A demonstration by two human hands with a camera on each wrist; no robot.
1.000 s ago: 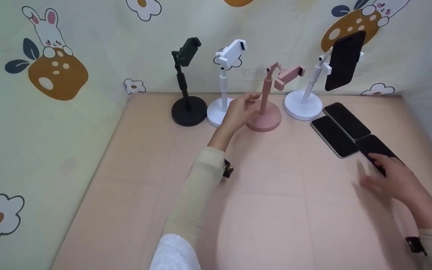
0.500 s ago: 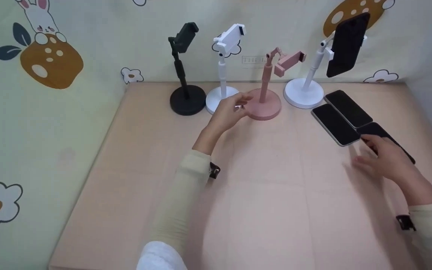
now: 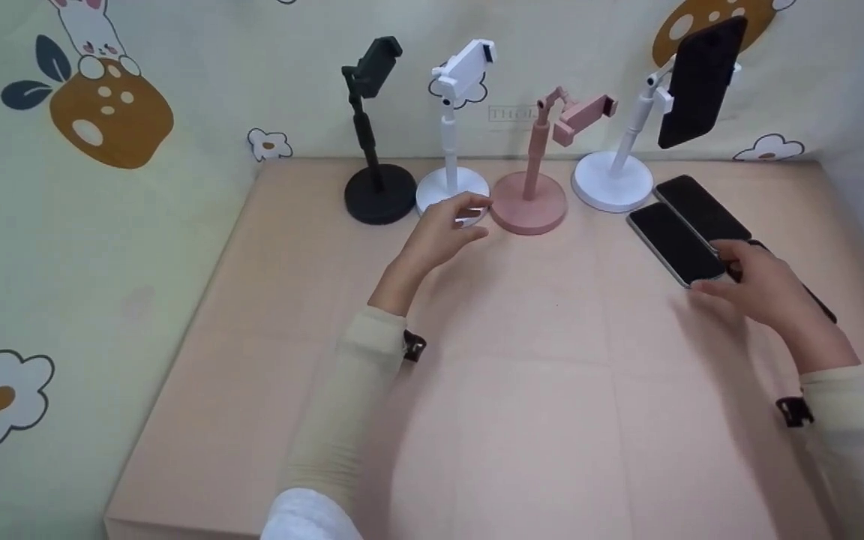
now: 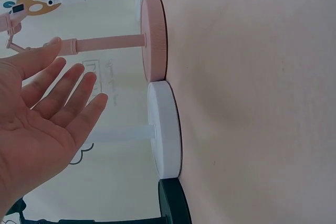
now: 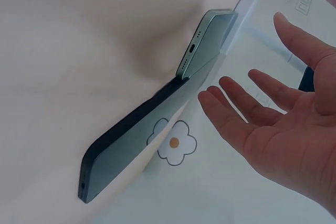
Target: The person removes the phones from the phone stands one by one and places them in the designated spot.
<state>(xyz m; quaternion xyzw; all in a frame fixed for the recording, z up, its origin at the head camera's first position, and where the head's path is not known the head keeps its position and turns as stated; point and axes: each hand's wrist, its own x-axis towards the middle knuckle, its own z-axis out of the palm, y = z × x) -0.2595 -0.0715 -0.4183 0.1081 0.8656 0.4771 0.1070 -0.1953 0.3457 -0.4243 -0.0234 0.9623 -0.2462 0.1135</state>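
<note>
My left hand [image 3: 438, 234] hovers in front of the white phone stand [image 3: 448, 142], fingers relaxed, left of the pink phone stand [image 3: 529, 204]. Nothing lies in its palm in the left wrist view, where the pink stand [image 4: 154, 40] rises behind the fingertips. At the right, my right hand [image 3: 762, 289] is over the near end of a light-rimmed smartphone [image 3: 673, 241]. The right wrist view shows its fingers spread and apart from the phones. A black smartphone [image 3: 702, 206] lies alongside. The hand partly covers a third, dark smartphone [image 5: 139, 135].
A black phone stand [image 3: 379, 196] is at the row's left end. At its right end, another white stand [image 3: 612, 184] carries a dark smartphone [image 3: 702, 82] in its clamp. Behind the pink-covered table [image 3: 537, 435] hangs a patterned backdrop [image 3: 192, 67].
My left hand has drawn back leftward from the pink stand. The right hand has shifted from the dark phone toward the light-rimmed one. The head view has tilted slightly down; stands and phones stay put.
</note>
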